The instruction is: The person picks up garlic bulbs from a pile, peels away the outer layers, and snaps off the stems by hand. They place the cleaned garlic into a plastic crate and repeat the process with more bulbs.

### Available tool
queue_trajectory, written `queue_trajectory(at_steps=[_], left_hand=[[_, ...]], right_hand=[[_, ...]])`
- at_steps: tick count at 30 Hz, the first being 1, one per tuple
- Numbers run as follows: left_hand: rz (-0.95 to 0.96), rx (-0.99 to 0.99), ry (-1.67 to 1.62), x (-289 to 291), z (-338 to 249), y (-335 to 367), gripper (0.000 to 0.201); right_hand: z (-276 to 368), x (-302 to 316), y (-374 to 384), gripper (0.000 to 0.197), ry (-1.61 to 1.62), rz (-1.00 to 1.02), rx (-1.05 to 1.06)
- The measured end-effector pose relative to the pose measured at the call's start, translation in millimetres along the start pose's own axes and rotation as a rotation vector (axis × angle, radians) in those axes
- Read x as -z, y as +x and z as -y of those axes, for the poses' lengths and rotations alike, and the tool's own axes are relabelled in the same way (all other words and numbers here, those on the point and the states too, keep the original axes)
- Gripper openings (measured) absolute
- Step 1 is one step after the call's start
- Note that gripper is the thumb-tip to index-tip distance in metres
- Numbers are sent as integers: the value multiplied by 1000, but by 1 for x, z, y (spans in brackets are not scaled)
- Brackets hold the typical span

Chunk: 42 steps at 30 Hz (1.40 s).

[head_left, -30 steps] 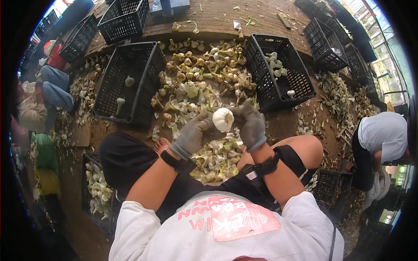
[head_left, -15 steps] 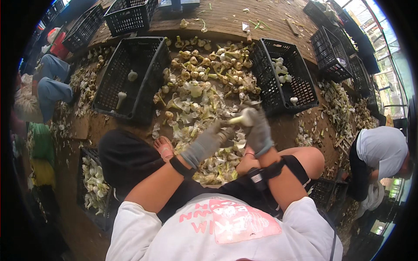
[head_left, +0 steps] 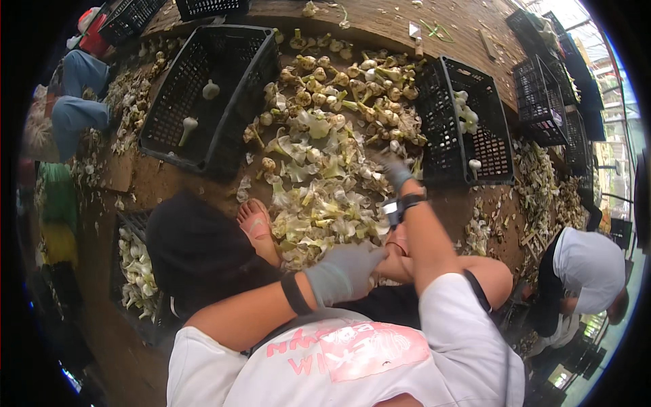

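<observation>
Across brown floor (head_left: 447, 211), round tan garlic bulbs (head_left: 319, 98), likely light, are best stem-held; whether gray-gloved hands (head_left: 344, 273) are closed cannot be told.

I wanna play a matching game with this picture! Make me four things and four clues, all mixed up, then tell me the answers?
1. Left hand
2. Right hand
3. Shirt
4. Crate left of the garlic heap

A. White with pink print
B. Stretched forward
C. Black, with two garlic bulbs inside
D. Close to the person's body, gloved

Pairs: 1-D, 2-B, 3-A, 4-C
</observation>
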<state>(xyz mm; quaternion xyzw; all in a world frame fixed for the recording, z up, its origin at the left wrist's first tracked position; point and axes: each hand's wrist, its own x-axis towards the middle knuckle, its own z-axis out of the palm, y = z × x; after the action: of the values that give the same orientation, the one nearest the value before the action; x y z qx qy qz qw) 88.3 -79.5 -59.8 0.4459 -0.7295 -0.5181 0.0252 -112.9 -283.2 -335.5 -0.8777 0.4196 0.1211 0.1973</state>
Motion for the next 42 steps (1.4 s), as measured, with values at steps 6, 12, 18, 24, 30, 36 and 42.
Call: queue_trajectory(at_steps=[6,12,18,24,30,36,42], left_hand=[[215,21,148,-11,13,-5,38],[196,-63,217,-7,3,1,38],[165,-60,177,-16,9,-1,39],[232,-5,179,-1,12,-1,41],[195,15,211,5,17,2,42],[149,26,270,1,16,-7,43],[-247,-23,159,28,8,-6,69]], right_hand=[[164,-93,8,81,382,-70,-369],[193,-99,-81,64,160,457,426],[204,-127,-101,54,369,920,341],[152,5,30,36,280,210,-261],[127,23,115,45,536,84,-552],[156,2,89,62,221,255,-149],[117,33,15,61,996,-147,-205]])
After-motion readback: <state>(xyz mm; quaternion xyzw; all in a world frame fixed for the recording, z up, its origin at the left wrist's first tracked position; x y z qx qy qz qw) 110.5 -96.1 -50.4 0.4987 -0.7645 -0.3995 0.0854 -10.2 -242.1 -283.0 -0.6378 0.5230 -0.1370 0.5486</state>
